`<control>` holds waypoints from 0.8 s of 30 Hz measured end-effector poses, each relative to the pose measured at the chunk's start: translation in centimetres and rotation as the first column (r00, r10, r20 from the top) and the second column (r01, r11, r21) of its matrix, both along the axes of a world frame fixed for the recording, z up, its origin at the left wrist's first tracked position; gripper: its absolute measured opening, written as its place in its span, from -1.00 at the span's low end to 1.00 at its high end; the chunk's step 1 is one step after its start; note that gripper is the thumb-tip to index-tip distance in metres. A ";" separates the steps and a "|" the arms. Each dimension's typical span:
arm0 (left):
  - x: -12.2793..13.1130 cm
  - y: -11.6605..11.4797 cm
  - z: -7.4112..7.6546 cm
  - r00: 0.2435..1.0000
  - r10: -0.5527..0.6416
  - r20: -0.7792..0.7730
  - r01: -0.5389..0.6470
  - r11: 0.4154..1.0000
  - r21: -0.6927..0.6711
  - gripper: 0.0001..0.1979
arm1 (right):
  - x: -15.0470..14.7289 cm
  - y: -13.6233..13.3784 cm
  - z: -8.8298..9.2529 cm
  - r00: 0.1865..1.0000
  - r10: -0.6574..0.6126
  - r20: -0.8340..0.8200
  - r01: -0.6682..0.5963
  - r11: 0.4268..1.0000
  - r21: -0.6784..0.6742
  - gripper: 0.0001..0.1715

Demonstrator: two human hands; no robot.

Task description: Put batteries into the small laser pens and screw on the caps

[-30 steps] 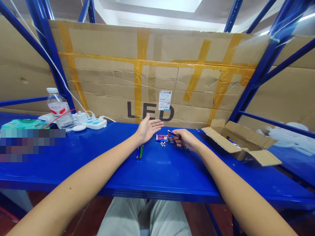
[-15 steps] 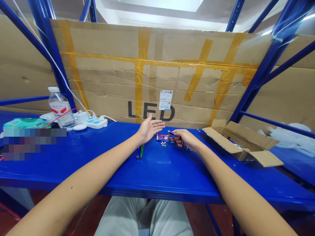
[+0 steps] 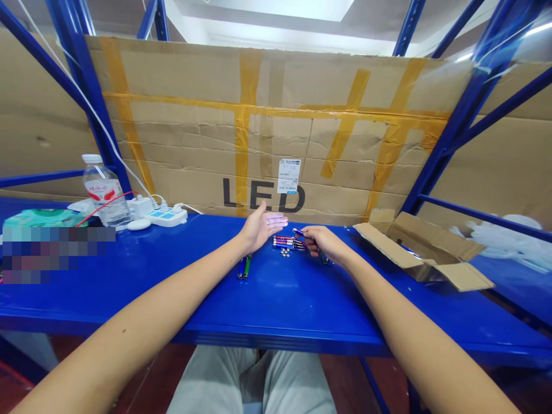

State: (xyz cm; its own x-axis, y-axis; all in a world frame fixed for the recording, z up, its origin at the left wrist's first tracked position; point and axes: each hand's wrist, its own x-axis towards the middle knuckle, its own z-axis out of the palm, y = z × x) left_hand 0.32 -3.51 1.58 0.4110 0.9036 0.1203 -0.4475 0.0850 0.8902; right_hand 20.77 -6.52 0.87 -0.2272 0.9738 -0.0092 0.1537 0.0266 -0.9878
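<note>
Near the middle of the blue tabletop (image 3: 276, 299): a row of penlights (image 3: 284, 242) lies side by side between the two hands.
Right hand (image 3: 325, 242): low over the tabletop, just right of the row. Its fingers (image 3: 311, 237) are pinched together on the purple penlight (image 3: 298, 232), whose free end points left, above the row.
Left hand (image 3: 260, 227): palm up, fingers apart and holding nothing, just left of the row. A ring shows on one finger.
Silvery discs (image 3: 285, 252): a small cluster just beside the near edge of the row. They are probably button cells, though too small to tell for certain.
Blue and green pair (image 3: 244, 267): two more penlights lying parallel beneath the left wrist, apart from the row.
Handling (judged): the purple penlight looks light, stiff and smooth-barrelled. It is likely to roll on the painted metal and to slip in a loose pinch, and it does not look fragile.
Where to hold (judged): at mid-barrel, between thumb and two fingertips, which leaves both ends free.
Surroundings: an open cardboard box (image 3: 425, 256) stands to the right. A power strip (image 3: 167, 217) and a water bottle (image 3: 103, 190) sit at the far left. A taped cardboard panel (image 3: 267, 132) marked LED stands behind.
</note>
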 end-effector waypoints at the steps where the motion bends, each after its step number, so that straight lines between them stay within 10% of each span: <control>1: 0.0 0.0 0.0 1.000 0.001 -0.001 -0.001 1.000 0.000 -0.22 | 0.0 0.0 0.0 1.000 -0.001 0.006 0.001 1.000 0.003 -0.88; 24: -0.1 0.0 0.2 1.000 0.005 0.008 -0.005 1.000 -0.007 -0.22 | -0.2 0.0 0.0 0.999 -0.021 0.025 0.021 1.000 0.016 -0.89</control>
